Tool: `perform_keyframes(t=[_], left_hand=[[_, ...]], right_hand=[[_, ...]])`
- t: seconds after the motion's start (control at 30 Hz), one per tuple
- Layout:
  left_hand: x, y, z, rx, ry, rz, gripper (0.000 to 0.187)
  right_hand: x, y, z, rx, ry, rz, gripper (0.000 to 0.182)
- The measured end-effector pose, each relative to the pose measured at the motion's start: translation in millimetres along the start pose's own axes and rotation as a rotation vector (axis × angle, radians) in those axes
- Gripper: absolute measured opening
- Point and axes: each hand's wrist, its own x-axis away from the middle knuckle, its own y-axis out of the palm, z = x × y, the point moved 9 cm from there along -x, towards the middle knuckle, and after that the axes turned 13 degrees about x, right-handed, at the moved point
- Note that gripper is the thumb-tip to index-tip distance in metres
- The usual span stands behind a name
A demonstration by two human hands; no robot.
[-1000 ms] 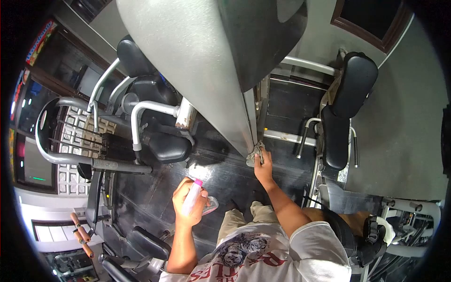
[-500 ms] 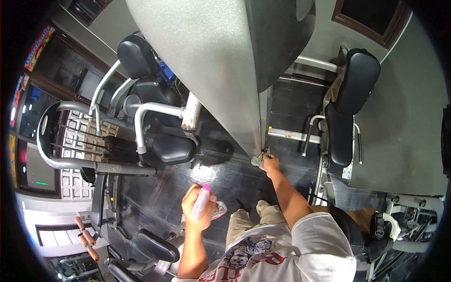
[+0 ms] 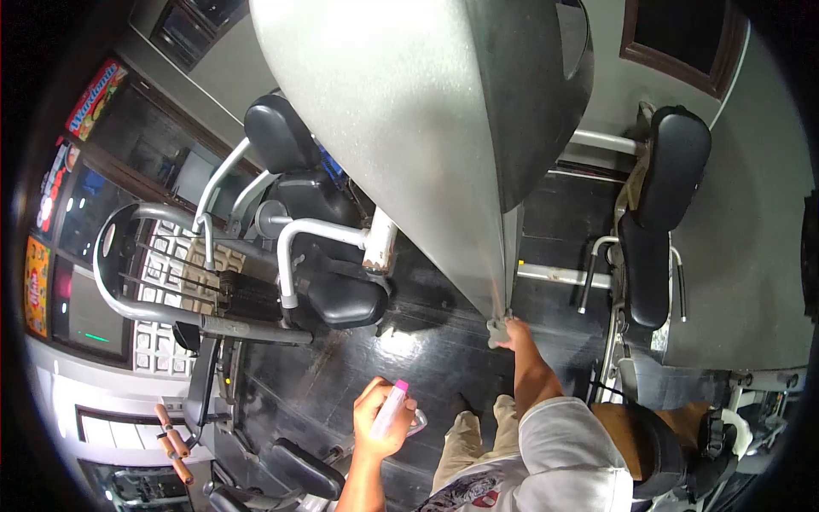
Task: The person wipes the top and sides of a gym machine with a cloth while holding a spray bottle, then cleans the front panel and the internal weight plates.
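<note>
My left hand (image 3: pixel 375 418) is closed around a translucent whitish bottle with a pink top (image 3: pixel 389 416), held above the floor and away from the machine. The bottle's far side is partly hidden by my fingers. Stretched forward, my right hand (image 3: pixel 514 333) grips a bunched grey-green cloth (image 3: pixel 497 332). It presses the cloth against the narrow lower end of a large silver-grey machine panel (image 3: pixel 409 162), which rises in front of me.
Left of the panel stands a gym machine with a black padded seat (image 3: pixel 347 300) and white bars. Another machine with a black backrest (image 3: pixel 674 166) is at the right. A padded bench (image 3: pixel 307 469) sits near my left arm. The floor (image 3: pixel 341 375) is dark.
The view has shifted, so everything appears lower and further right. My right hand remains at the panel's lower end with the cloth; my left hand still holds the bottle.
</note>
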Motion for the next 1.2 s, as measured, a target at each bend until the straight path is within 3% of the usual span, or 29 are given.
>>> perform_keyframes(t=[0.1,0.23,0.3,0.5,0.67,0.77,1.0,1.1,1.2], left_hand=[[9,-7,-10,0.111,-0.094,0.055,0.015],[15,-12,-19,0.102,-0.113,0.056,0.015],[17,-15,-24,0.09,-0.107,0.036,0.015],[20,-22,-8,0.145,-0.113,0.008,0.014],[26,-30,4,0.205,-0.138,0.001,0.01],[31,-46,-8,0.152,-0.04,-0.04,0.007],[31,-54,9,0.316,0.028,-0.096,0.008],[30,-57,13,0.347,0.084,-0.138,0.007],[33,-60,23,0.459,-0.01,-0.086,0.007]], right_hand=[[-2,0,-10,-0.065,-0.031,0.077,0.041],[31,-10,-42,-0.059,-0.257,0.024,0.033],[44,-15,-52,-0.006,-0.333,0.106,0.028],[140,-16,-102,0.074,-0.669,0.251,0.016],[205,-11,-126,0.232,-0.822,0.363,0.02],[262,-6,-147,0.323,-0.821,0.342,0.022],[317,1,-179,0.306,-1.211,0.522,0.019],[385,6,-199,0.322,-1.377,0.624,0.019],[419,11,-213,0.322,-1.468,0.657,0.02]])
